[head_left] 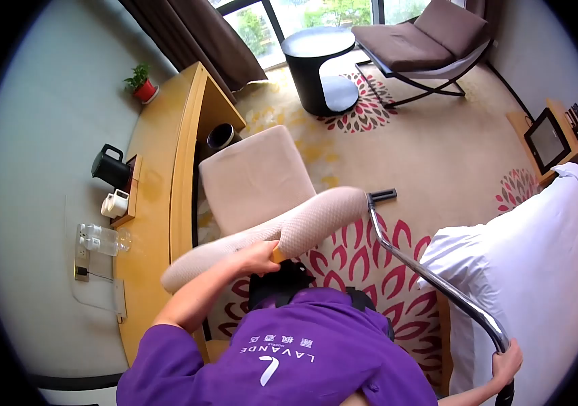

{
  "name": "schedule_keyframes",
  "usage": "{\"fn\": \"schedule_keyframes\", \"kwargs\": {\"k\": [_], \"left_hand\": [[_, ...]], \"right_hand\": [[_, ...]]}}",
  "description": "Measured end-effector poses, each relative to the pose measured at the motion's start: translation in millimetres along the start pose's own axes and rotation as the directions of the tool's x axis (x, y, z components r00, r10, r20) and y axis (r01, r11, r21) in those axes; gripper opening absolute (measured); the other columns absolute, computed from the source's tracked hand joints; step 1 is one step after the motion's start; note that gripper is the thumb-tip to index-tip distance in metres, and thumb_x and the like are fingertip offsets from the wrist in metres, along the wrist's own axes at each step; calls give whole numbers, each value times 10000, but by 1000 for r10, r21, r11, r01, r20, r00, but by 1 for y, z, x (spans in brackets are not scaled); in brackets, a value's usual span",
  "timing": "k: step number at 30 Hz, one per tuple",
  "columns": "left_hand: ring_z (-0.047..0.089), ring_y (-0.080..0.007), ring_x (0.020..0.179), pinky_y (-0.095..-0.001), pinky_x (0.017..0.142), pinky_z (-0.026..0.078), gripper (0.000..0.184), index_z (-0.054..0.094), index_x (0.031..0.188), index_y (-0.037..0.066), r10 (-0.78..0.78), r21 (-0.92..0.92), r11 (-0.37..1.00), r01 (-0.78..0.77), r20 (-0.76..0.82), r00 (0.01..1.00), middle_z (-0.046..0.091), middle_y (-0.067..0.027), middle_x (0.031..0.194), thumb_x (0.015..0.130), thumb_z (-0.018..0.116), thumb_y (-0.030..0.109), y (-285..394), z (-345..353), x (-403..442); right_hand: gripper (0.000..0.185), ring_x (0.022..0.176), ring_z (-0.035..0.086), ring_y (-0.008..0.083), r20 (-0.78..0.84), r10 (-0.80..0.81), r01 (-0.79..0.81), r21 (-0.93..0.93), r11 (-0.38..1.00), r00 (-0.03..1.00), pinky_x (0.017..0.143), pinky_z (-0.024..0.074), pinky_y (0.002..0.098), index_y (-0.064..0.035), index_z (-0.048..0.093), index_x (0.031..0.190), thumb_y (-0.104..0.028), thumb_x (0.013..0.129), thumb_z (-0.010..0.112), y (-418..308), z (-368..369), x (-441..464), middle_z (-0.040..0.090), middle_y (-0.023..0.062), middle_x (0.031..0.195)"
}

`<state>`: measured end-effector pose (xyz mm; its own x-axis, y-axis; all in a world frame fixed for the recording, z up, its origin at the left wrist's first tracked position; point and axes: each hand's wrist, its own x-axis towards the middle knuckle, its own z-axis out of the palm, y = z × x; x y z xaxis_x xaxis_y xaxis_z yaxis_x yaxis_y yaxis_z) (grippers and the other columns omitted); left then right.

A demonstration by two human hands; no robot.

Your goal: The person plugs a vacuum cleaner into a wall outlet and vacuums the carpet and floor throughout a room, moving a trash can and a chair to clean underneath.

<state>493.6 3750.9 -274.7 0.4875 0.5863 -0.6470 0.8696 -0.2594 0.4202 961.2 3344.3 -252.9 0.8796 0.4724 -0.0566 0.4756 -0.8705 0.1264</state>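
Observation:
My left hand (260, 257) is closed round a small orange piece (277, 254) at the near side of the beige chair's backrest (316, 220); what the piece belongs to is unclear. The chair's seat (255, 177) lies beyond the backrest, by the desk. At the lower right, my right hand (507, 363) grips the dark handle end of a bent chrome tube (431, 274). That tube runs forward and left to a short black end piece (383, 195) just right of the backrest, above the carpet.
The wooden desk (160, 135) on the left bears a black kettle (110, 166), cups, bottles and a potted plant (142, 82). A black bin (223, 137) stands beneath it. Ahead are a round table (318, 44) and a lounge chair (404, 46). A white bed (532, 250) is right.

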Motion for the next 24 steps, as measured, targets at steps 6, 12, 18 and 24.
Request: {"fn": "schedule_keyframes", "kwargs": {"k": [6, 12, 18, 24], "left_hand": [[596, -309, 835, -403, 771, 455, 288, 618, 943, 95, 161, 370, 923, 105, -620, 768, 622, -161, 874, 673, 669, 181, -59, -65, 11], [562, -298, 937, -393, 822, 451, 335, 586, 1064, 84, 411, 317, 908, -273, -800, 437, 605, -127, 1009, 738, 649, 123, 22, -35, 64], [212, -335, 1342, -570, 1042, 231, 1013, 236, 1409, 229, 880, -121, 407, -905, -213, 424, 263, -147, 1430, 574, 810, 259, 187, 144, 129], [591, -302, 683, -440, 742, 419, 252, 541, 651, 66, 877, -387, 266, -883, -283, 388, 581, -93, 631, 514, 723, 175, 213, 165, 127]], "right_hand": [[207, 749, 540, 447, 12, -46, 45, 21, 999, 999, 656, 413, 506, -16, 530, 798, 2, 606, 604, -11, -10, -26, 576, 237, 723], [238, 697, 524, 451, 95, -245, 227, 169, 959, 965, 602, 408, 483, -22, 501, 779, -63, 590, 640, -55, -60, -64, 551, 226, 674], [434, 695, 583, 361, 219, -601, 638, -189, 747, 769, 586, 453, 445, -108, 528, 1116, -323, 755, 634, -107, -165, -75, 613, 154, 797], [403, 699, 598, 326, 341, -750, 819, -334, 467, 567, 629, 479, 395, -18, 583, 1082, -200, 735, 674, -192, -281, -90, 629, 170, 830]]}}
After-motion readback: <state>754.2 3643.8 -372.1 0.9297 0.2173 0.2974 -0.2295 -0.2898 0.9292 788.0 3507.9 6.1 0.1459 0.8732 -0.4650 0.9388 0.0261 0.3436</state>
